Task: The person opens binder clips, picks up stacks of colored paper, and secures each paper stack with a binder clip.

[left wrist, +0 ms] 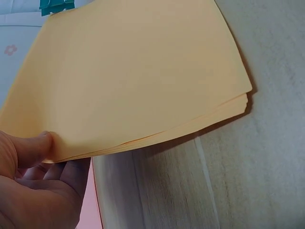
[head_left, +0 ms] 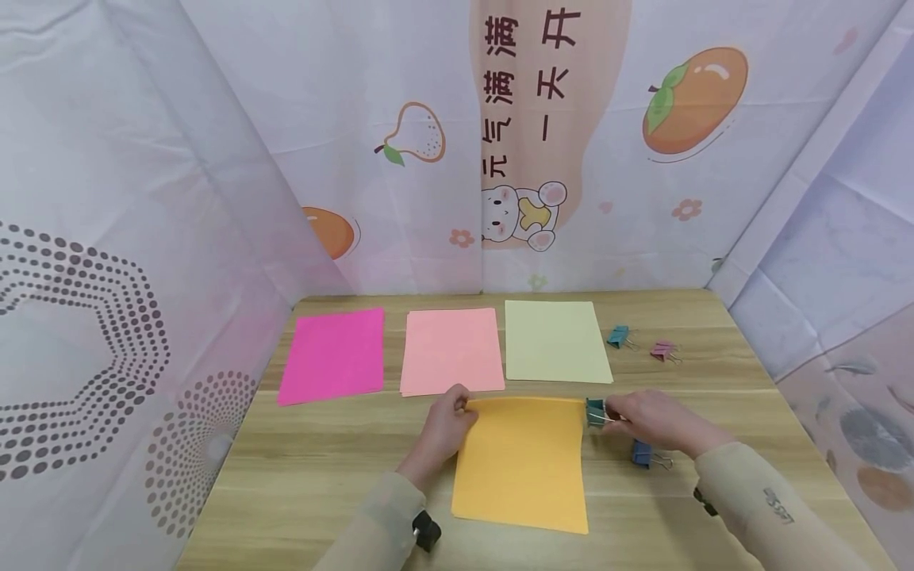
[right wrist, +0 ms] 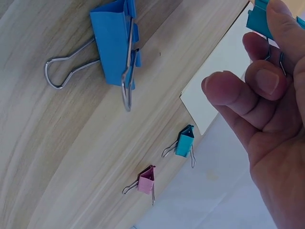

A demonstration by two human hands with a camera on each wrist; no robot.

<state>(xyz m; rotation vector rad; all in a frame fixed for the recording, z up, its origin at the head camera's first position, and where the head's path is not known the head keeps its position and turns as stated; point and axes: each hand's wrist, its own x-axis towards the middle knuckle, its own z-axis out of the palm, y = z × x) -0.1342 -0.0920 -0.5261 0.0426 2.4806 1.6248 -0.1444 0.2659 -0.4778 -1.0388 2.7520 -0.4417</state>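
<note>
- Around the table's back and sides, printed cloth (head_left: 400, 63) is hanging in folds, its upper part running out of frame.
- Below it, the wooden table (head_left: 343, 452) is spreading past the bottom of the head view; its near edge is falling outside.
- Pale sleeves (head_left: 378, 527) are reaching in from the bottom; lettering on the right one is proving too small to read.
- Orange paper stack (head_left: 524, 468) is lying mid-table between the hands, far left corner lifting off the wood; sheets are overlapping too closely to count.
- Beyond it, magenta paper (head_left: 334, 355), pink paper (head_left: 453, 350) and pale yellow paper (head_left: 557, 341) are lying in a row, left to right.
- Left hand (head_left: 446, 428) is pinching that lifted corner, thumb on top; its fingers are partly hiding beneath the paper.
- Right hand (head_left: 657, 416) is pinching the wire handles of a green binder clip (head_left: 596, 412) at the stack's far right corner. Both wrist views are cutting the clip off; cannot tell whether it is biting the paper.
- Blue binder clip (head_left: 642, 454) is lying near the right hand, which is partly covering it in the head view.
- Teal clip (head_left: 618, 336) and mauve clip (head_left: 663, 350) are resting right of the pale yellow paper.
</note>
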